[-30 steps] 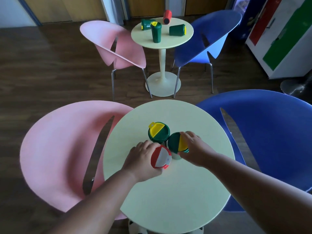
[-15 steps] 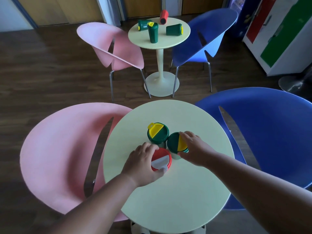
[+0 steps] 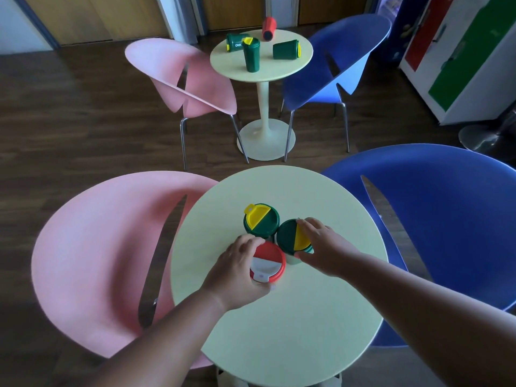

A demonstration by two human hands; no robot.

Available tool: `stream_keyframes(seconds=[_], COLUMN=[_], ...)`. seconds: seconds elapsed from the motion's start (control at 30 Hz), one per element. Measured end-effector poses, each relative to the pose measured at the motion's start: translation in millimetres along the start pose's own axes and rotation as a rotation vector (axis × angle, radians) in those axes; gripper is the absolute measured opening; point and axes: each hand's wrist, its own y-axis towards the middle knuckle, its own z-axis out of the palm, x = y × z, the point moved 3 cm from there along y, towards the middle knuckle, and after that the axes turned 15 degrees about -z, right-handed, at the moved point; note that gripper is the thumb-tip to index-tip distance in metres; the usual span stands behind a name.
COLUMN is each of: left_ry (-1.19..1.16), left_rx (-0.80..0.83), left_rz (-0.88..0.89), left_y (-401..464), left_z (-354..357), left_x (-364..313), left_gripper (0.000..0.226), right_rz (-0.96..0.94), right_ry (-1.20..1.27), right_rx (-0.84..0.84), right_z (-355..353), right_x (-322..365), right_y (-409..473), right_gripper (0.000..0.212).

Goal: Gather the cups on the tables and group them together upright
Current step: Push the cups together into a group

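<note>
Three lidded cups stand upright and close together on the near round table (image 3: pixel 279 331). My left hand (image 3: pixel 237 272) grips the red cup with a red and white lid (image 3: pixel 268 261). My right hand (image 3: pixel 325 247) grips a green cup with a green and yellow lid (image 3: pixel 290 236). A second green cup (image 3: pixel 261 220) stands free just behind them. On the far round table (image 3: pixel 279 71) one green cup (image 3: pixel 251 55) stands upright, while two green cups (image 3: pixel 286 49) (image 3: pixel 236 41) and a red cup (image 3: pixel 269 28) lie on their sides.
A pink chair (image 3: pixel 97 255) sits left of the near table and a blue chair (image 3: pixel 446 219) right of it. Another pink chair (image 3: pixel 181 76) and blue chair (image 3: pixel 340 62) flank the far table. A coloured cabinet (image 3: pixel 460 57) stands at the right.
The red cup in my left hand has gone from tilted to upright beside the green cups. My right hand has stayed on its green cup. The view has shifted slightly.
</note>
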Motion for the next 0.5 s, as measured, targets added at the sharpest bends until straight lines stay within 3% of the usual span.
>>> stream_keyframes(seconds=[0.13, 0.5], left_ry=[-0.102, -0.12], left_rx=[-0.025, -0.031], left_rz=[-0.112, -0.106], left_y=[-3.1, 2.8], left_z=[6.9, 5.5], left_x=[-0.6, -2.1], left_gripper=[0.092, 0.076], right_rz=[-0.005, -0.027], right_ry=[0.0, 0.066], right_rx=[-0.011, 0.008], right_z=[-2.1, -12.5], right_x=[0.2, -5.9], right_y=[0.0, 2.3], right_gripper=[0.083, 0.084])
